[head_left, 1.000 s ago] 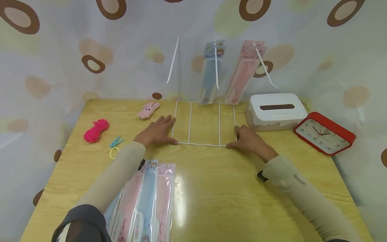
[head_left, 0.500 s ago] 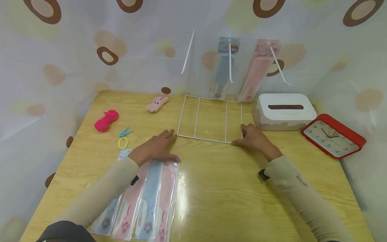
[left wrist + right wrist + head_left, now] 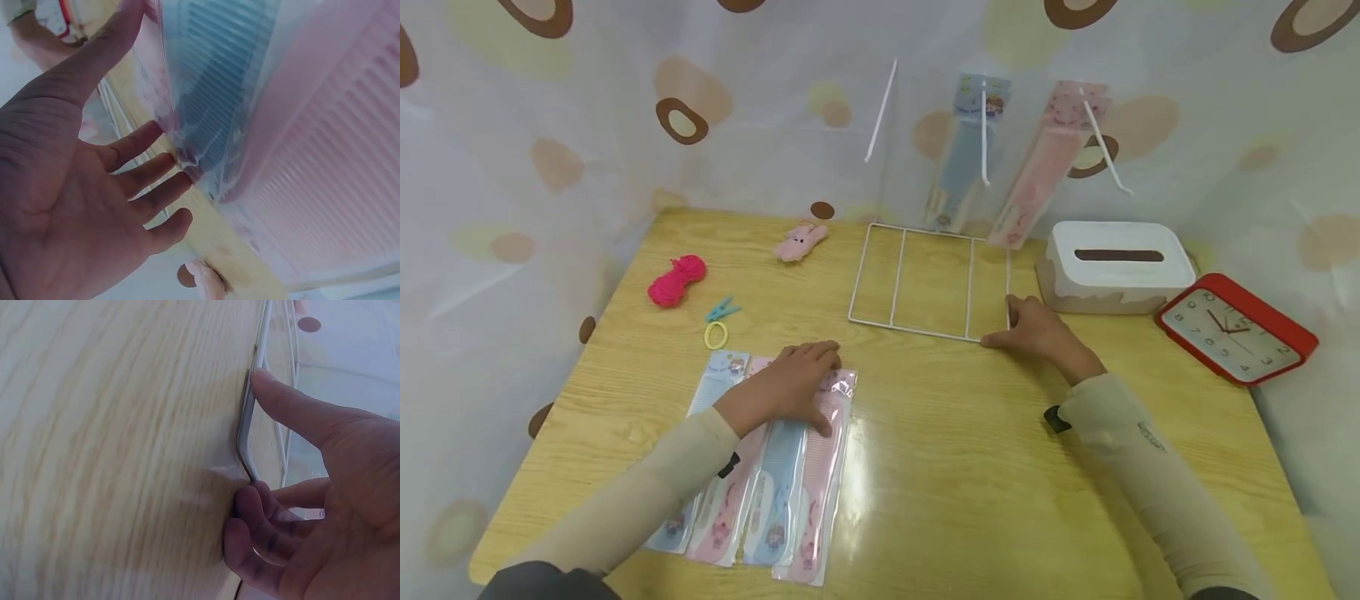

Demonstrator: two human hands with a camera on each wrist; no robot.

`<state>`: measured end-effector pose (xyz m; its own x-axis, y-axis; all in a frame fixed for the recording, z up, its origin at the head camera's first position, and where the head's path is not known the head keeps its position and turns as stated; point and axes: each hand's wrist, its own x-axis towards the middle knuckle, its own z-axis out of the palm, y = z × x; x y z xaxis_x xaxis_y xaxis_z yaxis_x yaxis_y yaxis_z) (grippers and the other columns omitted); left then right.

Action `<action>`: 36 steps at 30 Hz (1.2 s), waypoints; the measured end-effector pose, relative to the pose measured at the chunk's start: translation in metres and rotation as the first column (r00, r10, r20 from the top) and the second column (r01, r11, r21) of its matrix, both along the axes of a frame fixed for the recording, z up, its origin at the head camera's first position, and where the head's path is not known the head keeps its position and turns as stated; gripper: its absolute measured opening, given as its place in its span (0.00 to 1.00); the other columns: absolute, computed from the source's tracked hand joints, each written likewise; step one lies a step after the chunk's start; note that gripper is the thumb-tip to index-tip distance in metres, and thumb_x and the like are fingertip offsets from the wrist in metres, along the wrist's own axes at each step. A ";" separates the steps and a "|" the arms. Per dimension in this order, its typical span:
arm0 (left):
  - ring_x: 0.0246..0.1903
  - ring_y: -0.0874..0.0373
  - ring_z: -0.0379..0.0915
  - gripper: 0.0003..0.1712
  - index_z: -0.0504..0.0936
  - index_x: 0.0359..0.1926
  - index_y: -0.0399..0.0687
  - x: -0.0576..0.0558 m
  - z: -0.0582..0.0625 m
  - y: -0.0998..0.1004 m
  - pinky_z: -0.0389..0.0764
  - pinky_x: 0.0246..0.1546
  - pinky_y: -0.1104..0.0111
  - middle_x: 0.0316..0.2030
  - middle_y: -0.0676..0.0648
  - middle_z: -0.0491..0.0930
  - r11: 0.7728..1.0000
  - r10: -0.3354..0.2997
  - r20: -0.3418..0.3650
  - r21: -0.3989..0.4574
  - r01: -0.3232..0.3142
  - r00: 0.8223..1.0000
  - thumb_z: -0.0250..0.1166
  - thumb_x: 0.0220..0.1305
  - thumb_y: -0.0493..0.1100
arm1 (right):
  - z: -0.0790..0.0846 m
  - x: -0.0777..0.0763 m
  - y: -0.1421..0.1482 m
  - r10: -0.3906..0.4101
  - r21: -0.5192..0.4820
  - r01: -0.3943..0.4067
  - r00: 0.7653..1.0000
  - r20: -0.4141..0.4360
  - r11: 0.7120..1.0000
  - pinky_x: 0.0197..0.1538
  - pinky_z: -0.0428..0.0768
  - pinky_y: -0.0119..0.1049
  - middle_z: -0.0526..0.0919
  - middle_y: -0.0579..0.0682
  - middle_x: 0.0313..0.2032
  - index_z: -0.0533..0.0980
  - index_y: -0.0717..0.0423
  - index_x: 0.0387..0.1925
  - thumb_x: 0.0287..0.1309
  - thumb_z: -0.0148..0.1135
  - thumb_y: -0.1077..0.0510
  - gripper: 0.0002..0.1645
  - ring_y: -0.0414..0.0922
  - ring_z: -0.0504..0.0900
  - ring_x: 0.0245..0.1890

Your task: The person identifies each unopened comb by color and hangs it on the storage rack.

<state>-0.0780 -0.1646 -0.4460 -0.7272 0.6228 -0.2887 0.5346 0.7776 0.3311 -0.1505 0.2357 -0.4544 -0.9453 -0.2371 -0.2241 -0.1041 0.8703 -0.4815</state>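
Observation:
My left hand (image 3: 786, 387) is over the upper ends of several combs in clear packets, its fingers spread and slightly bent. Under it lie a blue comb (image 3: 782, 471) and a pink comb (image 3: 816, 492); in the left wrist view the fingertips are close to a blue packet (image 3: 212, 75), and contact is hard to tell. My right hand (image 3: 1041, 333) holds the near right corner of a white wire rack (image 3: 917, 332), thumb on the front wire and fingers at the side. On the rack's upright hooks hang a packaged blue comb (image 3: 966, 158) and a pink one (image 3: 1045, 167).
Right of the rack stand a white tissue box (image 3: 1120, 258) and a red clock (image 3: 1236, 329). To the left lie a pink plush toy (image 3: 801, 242), pink yarn (image 3: 676, 281), a blue clothespin (image 3: 722, 309) and a yellow ring (image 3: 716, 335). A patterned curtain (image 3: 775, 108) stands behind the table (image 3: 962, 467).
My left hand has left the rack's left side and come back toward me over the packaged combs. The right hand has stayed at the rack's corner. The head view has shifted.

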 end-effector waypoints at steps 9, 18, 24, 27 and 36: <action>0.53 0.47 0.65 0.46 0.69 0.49 0.47 -0.027 -0.002 0.011 0.68 0.60 0.50 0.50 0.45 0.67 0.995 0.008 0.045 0.102 -0.013 0.999 0.86 0.34 0.59 | 0.002 -0.002 0.002 -0.002 -0.008 0.002 1.000 0.010 1.000 0.31 0.66 0.39 0.67 0.51 0.25 0.68 0.62 0.31 0.51 0.76 0.42 0.32 0.48 0.67 0.27; 0.40 0.51 0.73 0.26 0.72 0.53 0.41 -0.051 0.012 0.016 0.77 0.42 0.62 0.44 0.42 0.78 0.965 -0.019 0.231 0.258 -0.042 0.973 0.67 0.54 0.26 | 0.004 0.000 0.002 0.004 0.004 -0.004 1.000 -0.003 1.000 0.31 0.66 0.39 0.68 0.52 0.24 0.68 0.62 0.31 0.51 0.77 0.44 0.30 0.47 0.67 0.27; 0.46 0.50 0.77 0.19 0.81 0.53 0.35 -0.053 0.029 0.023 0.80 0.47 0.62 0.48 0.40 0.80 0.943 -0.028 0.273 0.326 -0.065 0.962 0.67 0.59 0.29 | 0.002 -0.001 0.002 0.014 -0.004 -0.014 1.000 -0.008 1.000 0.31 0.66 0.38 0.67 0.51 0.24 0.68 0.62 0.31 0.51 0.77 0.46 0.30 0.47 0.66 0.26; 0.48 0.49 0.80 0.15 0.82 0.52 0.34 -0.050 0.040 0.030 0.82 0.47 0.61 0.49 0.39 0.81 0.923 -0.034 0.273 0.378 -0.075 0.961 0.67 0.64 0.32 | 0.001 0.000 0.003 0.014 -0.013 -0.014 1.000 -0.009 1.000 0.30 0.66 0.38 0.67 0.50 0.24 0.67 0.62 0.31 0.51 0.77 0.46 0.30 0.47 0.66 0.26; 0.35 0.55 0.84 0.16 0.75 0.59 0.37 -0.044 0.071 0.063 0.85 0.38 0.64 0.43 0.42 0.85 0.806 -0.006 0.248 0.574 -0.142 0.969 0.58 0.73 0.35 | -0.001 0.003 0.005 0.018 -0.043 -0.020 0.999 -0.035 0.999 0.30 0.67 0.38 0.67 0.50 0.22 0.67 0.62 0.30 0.50 0.78 0.46 0.30 0.46 0.66 0.24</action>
